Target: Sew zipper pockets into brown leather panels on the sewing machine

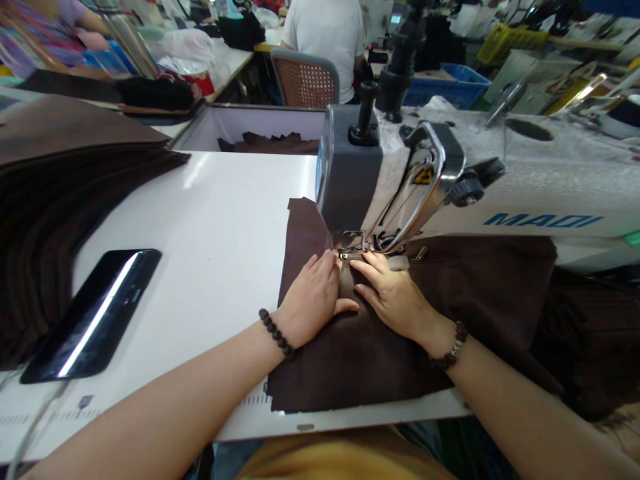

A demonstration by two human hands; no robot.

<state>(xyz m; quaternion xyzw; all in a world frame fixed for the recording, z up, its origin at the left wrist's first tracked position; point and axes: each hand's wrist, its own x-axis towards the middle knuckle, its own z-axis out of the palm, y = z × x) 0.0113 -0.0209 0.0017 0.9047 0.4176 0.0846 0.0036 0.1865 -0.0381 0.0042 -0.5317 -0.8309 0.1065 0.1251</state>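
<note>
A dark brown leather-like panel lies flat under the head of a sewing machine. My left hand rests on the panel just left of the presser foot, fingers stretched forward. To the right of the foot, my right hand lies on the same panel with its fingers spread. A small greyish-beige patch shows on the panel between the hands. Near the right fingers a zipper with a brass-coloured pull runs across the brown material. The needle point itself is hard to make out.
Stacked brown panels fill the left side, with a black phone beside them and a cable. More brown pieces hang at the right. Behind the table are a bin of scraps, a chair and a seated person.
</note>
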